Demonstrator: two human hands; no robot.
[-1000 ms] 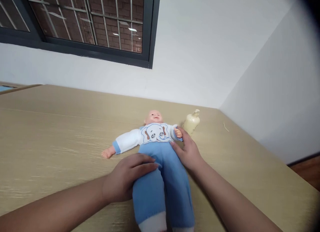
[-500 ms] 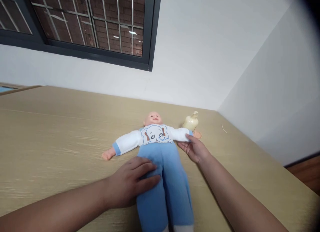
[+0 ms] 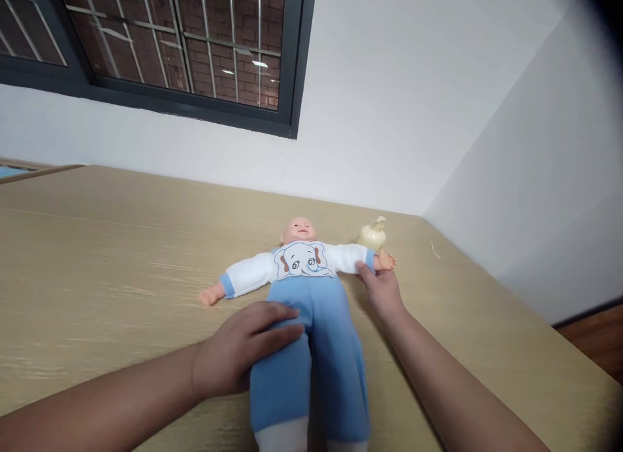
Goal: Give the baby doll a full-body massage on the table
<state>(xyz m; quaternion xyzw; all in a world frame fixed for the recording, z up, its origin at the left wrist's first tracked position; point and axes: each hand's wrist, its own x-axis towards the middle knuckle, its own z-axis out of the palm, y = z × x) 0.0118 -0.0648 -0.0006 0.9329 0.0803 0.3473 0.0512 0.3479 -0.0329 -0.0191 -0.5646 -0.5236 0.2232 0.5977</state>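
- Tabletop (image 3: 121,244): carries the doll (image 3: 328,316), already on its back, 2 arms spread, head toward the far edge.
- Left hand (image 3: 238,348): over 1 thigh, grip apart.
- Right hand (image 3: 384,295): grip clamped on a sleeve, not yet released.
- Bottle (image 3: 372,237): behind that sleeve, toward the far right corner.

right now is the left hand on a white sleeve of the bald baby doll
No, the left hand lies on the blue cloth trousers of the doll, and the right hand holds a white sleeve.
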